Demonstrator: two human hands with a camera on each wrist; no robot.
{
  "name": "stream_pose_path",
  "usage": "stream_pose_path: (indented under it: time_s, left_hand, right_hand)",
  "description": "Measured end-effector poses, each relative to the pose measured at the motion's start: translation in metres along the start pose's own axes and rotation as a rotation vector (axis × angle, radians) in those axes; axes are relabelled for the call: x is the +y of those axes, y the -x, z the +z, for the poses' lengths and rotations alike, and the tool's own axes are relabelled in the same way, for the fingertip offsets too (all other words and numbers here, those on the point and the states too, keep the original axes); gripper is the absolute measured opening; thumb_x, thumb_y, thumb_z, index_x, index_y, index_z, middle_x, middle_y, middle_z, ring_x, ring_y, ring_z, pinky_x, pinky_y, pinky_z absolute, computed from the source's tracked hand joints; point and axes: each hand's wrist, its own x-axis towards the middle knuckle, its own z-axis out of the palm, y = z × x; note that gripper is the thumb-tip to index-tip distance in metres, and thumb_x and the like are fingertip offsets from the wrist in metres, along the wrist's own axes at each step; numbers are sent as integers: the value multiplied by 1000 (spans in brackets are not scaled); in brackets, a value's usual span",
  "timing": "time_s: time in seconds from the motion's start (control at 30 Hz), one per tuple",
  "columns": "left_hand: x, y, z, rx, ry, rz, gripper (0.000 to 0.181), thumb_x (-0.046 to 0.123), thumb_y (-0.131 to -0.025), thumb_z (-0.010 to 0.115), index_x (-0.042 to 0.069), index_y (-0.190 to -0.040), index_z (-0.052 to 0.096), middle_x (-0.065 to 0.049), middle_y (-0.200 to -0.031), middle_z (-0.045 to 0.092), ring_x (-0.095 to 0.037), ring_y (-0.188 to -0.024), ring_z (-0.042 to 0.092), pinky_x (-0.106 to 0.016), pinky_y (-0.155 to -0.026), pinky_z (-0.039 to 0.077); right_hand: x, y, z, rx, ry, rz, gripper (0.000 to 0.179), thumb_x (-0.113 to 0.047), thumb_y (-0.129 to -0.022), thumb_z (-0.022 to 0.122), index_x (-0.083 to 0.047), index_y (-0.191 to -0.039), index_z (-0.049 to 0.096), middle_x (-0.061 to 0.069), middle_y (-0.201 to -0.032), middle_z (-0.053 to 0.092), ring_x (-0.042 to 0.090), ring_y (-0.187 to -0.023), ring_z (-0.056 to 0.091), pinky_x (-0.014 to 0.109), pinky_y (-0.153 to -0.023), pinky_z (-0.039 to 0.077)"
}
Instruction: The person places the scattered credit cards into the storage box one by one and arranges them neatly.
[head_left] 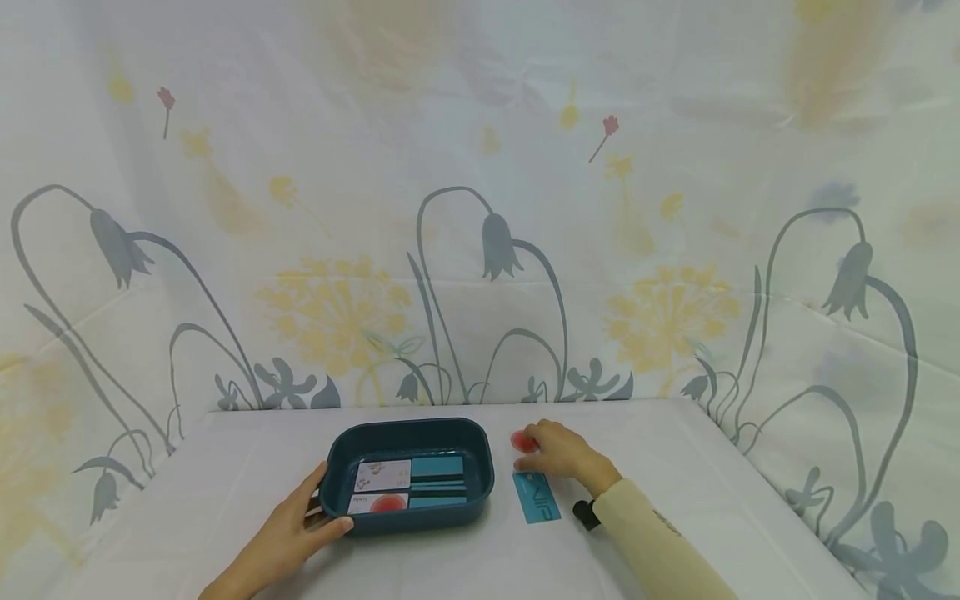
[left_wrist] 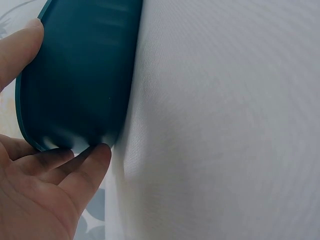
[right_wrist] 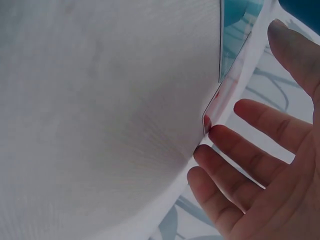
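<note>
We noted the left hand [head_left: 283, 533] at the left end of a dark teal tray [head_left: 420, 522], gripping it, thumb on the near side and fingers round the end wall. The tray stood upright on a white tabletop [head_left: 450, 571]. In it we counted four cards in two rows: a patterned white card [head_left: 382, 475] and a blue striped card [head_left: 437, 467] behind, a white card with a red disc [head_left: 387, 503] and a second blue card [head_left: 437, 502] in front.

Right of the tray we found the right hand [head_left: 558, 452], its fingers spread, at a red-marked card [head_left: 521, 442] lying on the tabletop; we could not tell whether the fingertips touched it. Nearer us lay a blue lettered card [head_left: 537, 504]. Behind the table we recorded a floral-printed sheet [head_left: 480, 125].
</note>
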Motion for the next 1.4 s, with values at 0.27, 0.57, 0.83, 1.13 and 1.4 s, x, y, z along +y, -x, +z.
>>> stream_pose_path:
  time_s: [0.27, 0.57, 0.83, 1.13, 1.4]
  left_hand:
    - [-1, -1, 0, 3, -4, -1, 95, 39, -85, 71, -4, -150, 16, -30, -148, 29, -38, -121, 51, -36, -93, 50]
    - [-2, -1, 1, 1, -11, -10, 96, 40, -85, 71, -4, -149, 15, -31, -148, 28, -40, -122, 50, -37, -93, 50]
    - [-1, -1, 0, 2, -12, -3, 96, 39, -85, 71, -5, -149, 15, -31, -148, 28, -40, -122, 50, -36, -94, 49]
    - [-1, -1, 0, 1, -13, -4, 96, 40, -85, 71, -5, -149, 15, -31, -147, 29, -39, -122, 50, -36, -94, 50]
    - [-1, -1, 0, 0, -12, -6, 96, 40, -85, 71, -4, -149, 15, -30, -147, 30, -39, -121, 51, -36, -93, 50]
  right_hand:
    - [-2, -4, -2, -34, 46, 8, 49, -38, -79, 76, -7, -115, 64, 1, -96, 55, 18, -88, 50, 40, -83, 49]
    - [-1, -8, -5, -81, -1, 11, 46, -28, -79, 77, -6, -118, 62, 2, -101, 57, 19, -91, 52, 41, -89, 48]
    - [3, -9, -7, -86, -109, -54, 44, -12, -78, 76, -3, -118, 61, 4, -105, 60, 20, -94, 54, 43, -92, 47]
    - [5, -13, -6, -88, -55, 59, 48, -31, -76, 80, -2, -110, 65, 3, -98, 60, 19, -87, 52, 41, -85, 50]
    - [3, -14, -7, -104, -13, 81, 48, -26, -76, 81, -2, -114, 66, 6, -104, 60, 22, -92, 52, 43, -90, 48]
